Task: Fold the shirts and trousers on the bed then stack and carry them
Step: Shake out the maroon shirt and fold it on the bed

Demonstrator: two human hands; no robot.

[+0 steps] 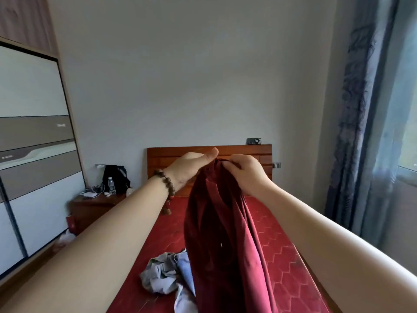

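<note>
Both hands meet at the top of a hanging garment [216,222], the left hand [191,168] on its left side and the right hand [246,172] on its right, raised above the bed [282,256] and in front of the headboard [167,159]. Below the hands and to the left of the garment, a crumpled pile of clothes [167,274] lies on the bed. Left of the left hand a nightstand [94,206] stands beside the bed with a bag [115,177] and a bottle [111,184] on it, a wardrobe [33,154] stands farther left, and a curtain [356,132] hangs well to the right of the right hand.
</note>
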